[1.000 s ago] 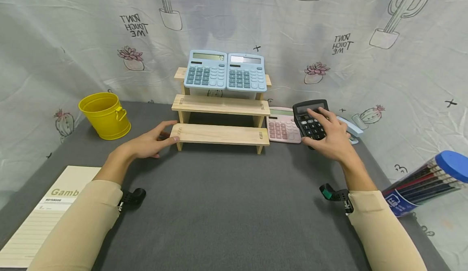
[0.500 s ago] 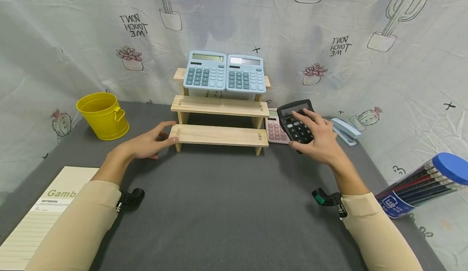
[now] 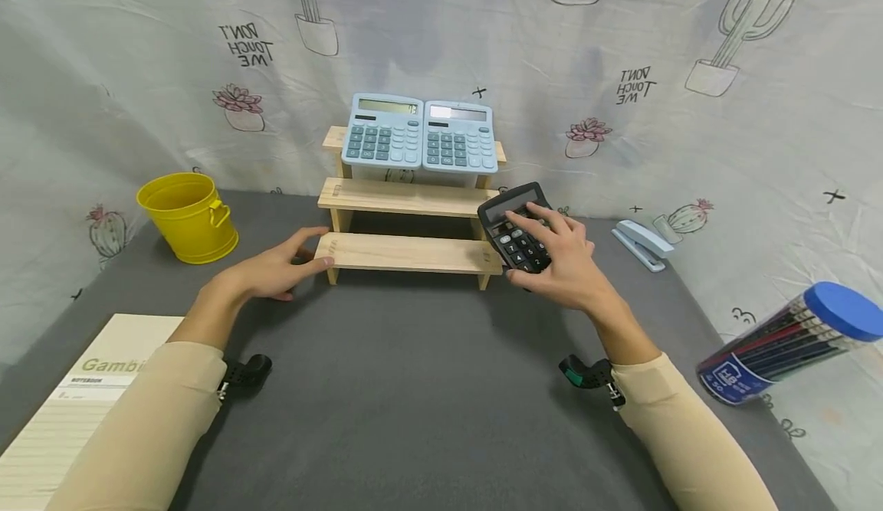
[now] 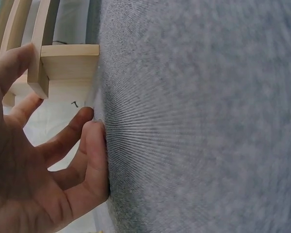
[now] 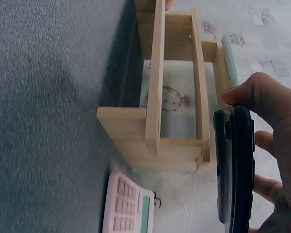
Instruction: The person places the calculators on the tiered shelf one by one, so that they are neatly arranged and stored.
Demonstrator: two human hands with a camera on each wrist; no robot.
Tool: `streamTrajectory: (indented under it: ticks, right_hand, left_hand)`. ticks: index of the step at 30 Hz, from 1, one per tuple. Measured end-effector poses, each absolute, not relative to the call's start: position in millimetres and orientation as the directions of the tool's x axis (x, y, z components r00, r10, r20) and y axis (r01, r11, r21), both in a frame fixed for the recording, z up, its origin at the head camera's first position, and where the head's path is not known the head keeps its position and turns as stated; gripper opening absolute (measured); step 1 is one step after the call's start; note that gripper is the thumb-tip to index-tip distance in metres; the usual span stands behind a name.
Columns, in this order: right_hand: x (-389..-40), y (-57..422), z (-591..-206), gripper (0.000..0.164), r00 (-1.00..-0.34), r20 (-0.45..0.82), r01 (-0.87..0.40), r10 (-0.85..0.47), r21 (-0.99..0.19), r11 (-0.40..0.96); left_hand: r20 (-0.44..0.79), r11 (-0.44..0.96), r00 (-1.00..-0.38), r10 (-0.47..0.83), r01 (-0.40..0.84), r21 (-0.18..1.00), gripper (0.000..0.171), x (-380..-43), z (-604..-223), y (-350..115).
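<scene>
My right hand (image 3: 562, 262) holds a black calculator (image 3: 524, 247) by its edges, keys facing up, just off the right end of a three-step wooden shelf (image 3: 407, 253). In the right wrist view the black calculator (image 5: 234, 165) appears edge-on, apart from the shelf (image 5: 155, 82). My left hand (image 3: 272, 270) grips the left end of the lowest step between thumb and forefinger; its other fingers lie by the cloth in the left wrist view. Two light-blue calculators (image 3: 382, 132) lean side by side on the top step. The lower steps are bare.
A pink calculator (image 5: 126, 204) lies right of the shelf, hidden in the head view. A blue stapler (image 3: 643, 244) and a tub of pencils (image 3: 766, 354) stand further right. On the left are a yellow bucket (image 3: 189, 224) and a notebook (image 3: 83, 388). Patterned cloth hangs behind.
My right hand has carried the black calculator leftward, from over the pink calculator to the shelf's right end, uncovering the stapler. The left hand has stayed at the shelf.
</scene>
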State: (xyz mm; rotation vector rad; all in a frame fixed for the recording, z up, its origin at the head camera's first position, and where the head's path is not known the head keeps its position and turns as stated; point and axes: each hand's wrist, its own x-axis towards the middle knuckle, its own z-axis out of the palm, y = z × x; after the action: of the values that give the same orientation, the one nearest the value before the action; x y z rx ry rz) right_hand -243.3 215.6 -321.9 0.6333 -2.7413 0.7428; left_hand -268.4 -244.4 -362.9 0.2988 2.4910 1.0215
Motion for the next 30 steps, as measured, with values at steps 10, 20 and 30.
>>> streamTrajectory:
  ticks: [10, 20, 30]
  right_hand:
    - [-250, 182, -311, 0.081, -0.846, 0.295, -0.530, -0.444, -0.382, 0.757]
    - [-251, 159, -299, 0.082, -0.846, 0.208, -0.532, -0.491, -0.389, 0.752]
    - [-256, 139, -301, 0.081, -0.840, 0.189, -0.539, -0.508, -0.390, 0.746]
  left_hand:
    - [-0.319, 0.709, -0.881, 0.350, 0.027, 0.705, 0.089, -269, -363, -248]
    - [-0.322, 0.710, -0.883, 0.343, 0.019, 0.704, 0.090, -270, -365, -247]
    - [-0.321, 0.696, -0.875, 0.361, 0.024, 0.717, 0.086, -271, -365, -247]
